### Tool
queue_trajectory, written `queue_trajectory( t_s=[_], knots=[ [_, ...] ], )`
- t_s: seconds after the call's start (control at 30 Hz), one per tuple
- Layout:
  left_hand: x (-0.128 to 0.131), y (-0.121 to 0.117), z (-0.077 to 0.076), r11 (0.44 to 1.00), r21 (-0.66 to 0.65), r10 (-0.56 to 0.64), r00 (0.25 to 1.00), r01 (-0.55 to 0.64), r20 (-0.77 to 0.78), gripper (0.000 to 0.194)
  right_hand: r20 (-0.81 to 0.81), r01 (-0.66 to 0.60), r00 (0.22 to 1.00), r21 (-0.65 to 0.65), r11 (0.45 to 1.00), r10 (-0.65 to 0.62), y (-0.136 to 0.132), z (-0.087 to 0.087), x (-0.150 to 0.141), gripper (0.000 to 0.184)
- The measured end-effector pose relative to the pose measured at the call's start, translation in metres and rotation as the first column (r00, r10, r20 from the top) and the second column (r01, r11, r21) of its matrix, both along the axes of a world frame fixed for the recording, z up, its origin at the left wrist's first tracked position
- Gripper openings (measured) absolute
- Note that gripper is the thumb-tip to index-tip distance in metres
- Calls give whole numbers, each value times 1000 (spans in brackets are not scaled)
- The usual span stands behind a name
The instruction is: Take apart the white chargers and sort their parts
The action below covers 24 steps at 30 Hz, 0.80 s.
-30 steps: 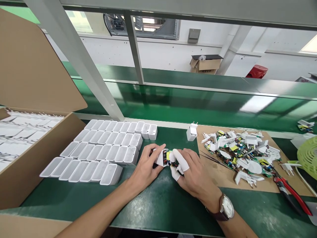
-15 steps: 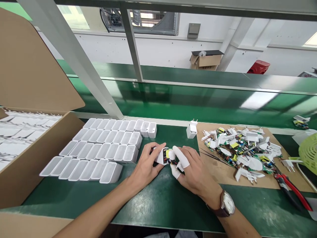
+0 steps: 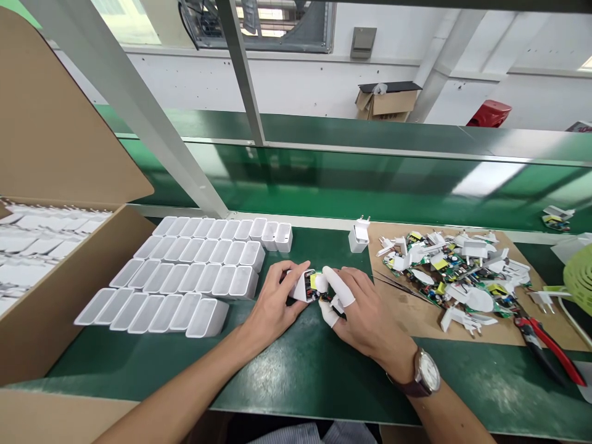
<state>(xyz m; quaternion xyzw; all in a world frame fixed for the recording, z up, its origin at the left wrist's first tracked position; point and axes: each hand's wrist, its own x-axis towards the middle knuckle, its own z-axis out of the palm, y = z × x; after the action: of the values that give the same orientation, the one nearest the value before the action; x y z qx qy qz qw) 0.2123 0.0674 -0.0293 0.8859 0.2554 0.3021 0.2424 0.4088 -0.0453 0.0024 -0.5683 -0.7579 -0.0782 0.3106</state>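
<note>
My left hand (image 3: 277, 299) is closed around a white plastic charger housing (image 3: 299, 288), held low over the green bench. White finger covers sit on the thumb and a finger of my right hand (image 3: 365, 308), which grips a small circuit board (image 3: 316, 283) with a yellow part and dark components. The board lies at the housing's open right end, seemingly partly inside it; its far side is hidden by my fingers. Beyond my hands stands a white housing with plug pins (image 3: 359, 237). Rows of open white housings (image 3: 203, 317) are lined up to the left.
A cardboard sheet (image 3: 398, 320) on the right bears a heap of circuit boards with plug parts (image 3: 457, 271), tweezers (image 3: 404, 287) and red-black pliers (image 3: 548, 351). A green basket (image 3: 578, 274) sits at the right edge. A large carton (image 3: 115, 246) of white parts stands at left.
The camera view has shifted slightly. Both hands keep their hold on the housing and the board, which look almost unchanged in position.
</note>
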Motion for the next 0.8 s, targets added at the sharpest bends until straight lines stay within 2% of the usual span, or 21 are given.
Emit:
queue_trajectory(
  t_s=[0.3, 0.4, 0.5, 0.57, 0.67, 0.8],
  knots=[
    [2, -2, 2, 1000, 7, -25, 999, 25, 30, 60, -10, -45, 999, -22, 999, 45, 2, -6, -3, 62],
    [2, -2, 2, 994, -68, -88, 996, 89, 19, 58, -199, -115, 974, 2, 993, 113, 4, -3, 2, 61],
    [1, 0, 2, 959, -210, -195, 981, 190, -1, 60, -467, -173, 871, -3, 985, 152, 6, 1, 12, 38],
    [1, 2, 2, 941, -284, -195, 981, 186, -2, 53, -554, -207, 818, -33, 978, 154, 7, 0, 17, 29],
    [0, 4, 0, 892, -421, -170, 985, 167, 31, 49, -515, -290, 831, -84, 953, 208, 10, -9, 19, 32],
    [0, 2, -3, 804, -543, -175, 969, 242, 172, 66, -320, -312, 905, -46, 949, 282, 14, -23, 13, 37]
  ],
)
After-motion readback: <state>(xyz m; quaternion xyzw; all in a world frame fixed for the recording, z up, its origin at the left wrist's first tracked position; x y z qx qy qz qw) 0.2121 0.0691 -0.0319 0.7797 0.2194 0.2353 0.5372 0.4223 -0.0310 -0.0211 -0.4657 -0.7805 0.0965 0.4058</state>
